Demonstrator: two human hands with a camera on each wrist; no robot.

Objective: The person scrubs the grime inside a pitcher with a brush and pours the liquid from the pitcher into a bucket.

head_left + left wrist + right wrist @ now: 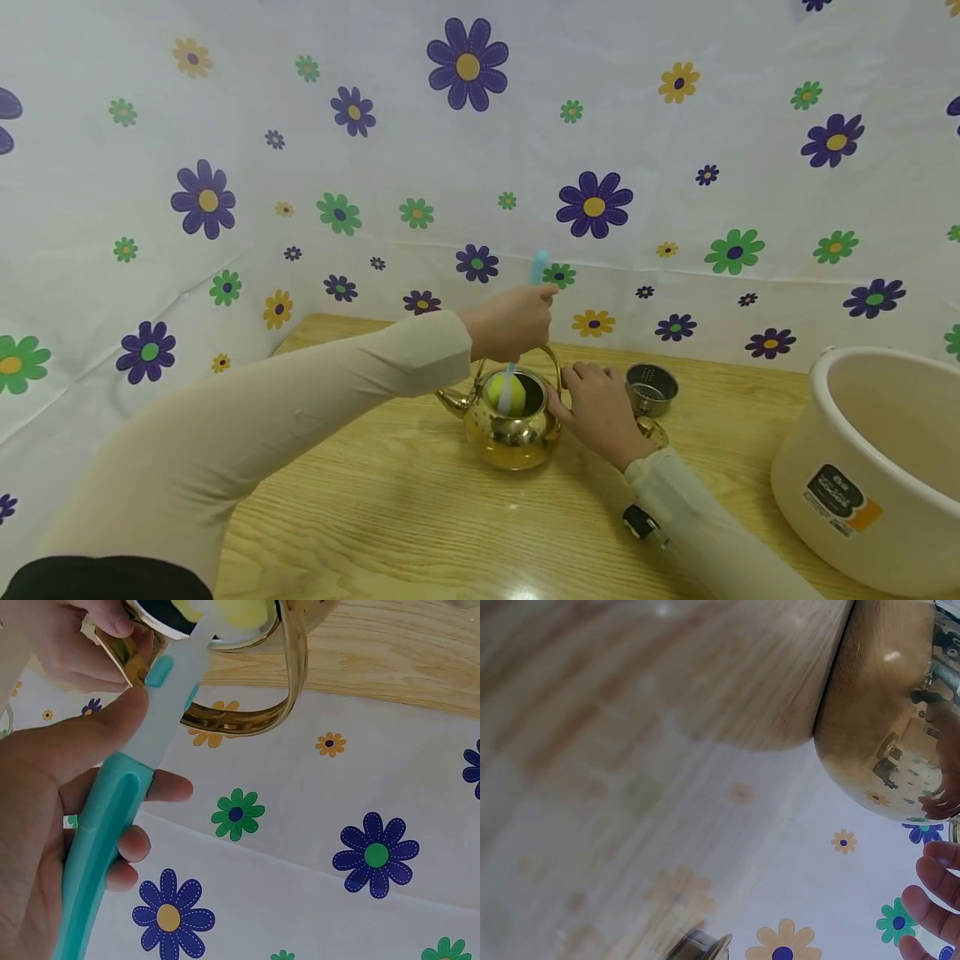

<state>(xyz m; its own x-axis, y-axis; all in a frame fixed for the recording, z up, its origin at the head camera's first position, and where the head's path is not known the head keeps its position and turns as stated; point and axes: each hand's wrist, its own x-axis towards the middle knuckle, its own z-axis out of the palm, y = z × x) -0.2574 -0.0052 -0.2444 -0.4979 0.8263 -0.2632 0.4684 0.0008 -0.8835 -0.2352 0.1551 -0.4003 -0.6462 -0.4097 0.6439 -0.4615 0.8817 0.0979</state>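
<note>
My left hand (513, 323) grips the teal-and-white handle of a sponge brush (112, 802). The brush slants down past the arched handle (294, 667) of a shiny gold teapot (517, 442). Its yellow-green sponge head (507, 394) sits within the pot's round opening. My right hand (600, 408) is at the pot's right side, holding the lower end of the arched handle between thumb and fingers. In the right wrist view the pot's mirror-like body fills the upper right, with the right fingertips (930, 900) below it. The inside of the pot is mostly hidden.
Behind my right hand stand a perforated steel strainer (652, 389) and a gold lid (654, 431), partly covered by the hand. A large cream bucket (795, 450) stands at the right of the wooden table (390, 517). A flower-print cloth hangs behind.
</note>
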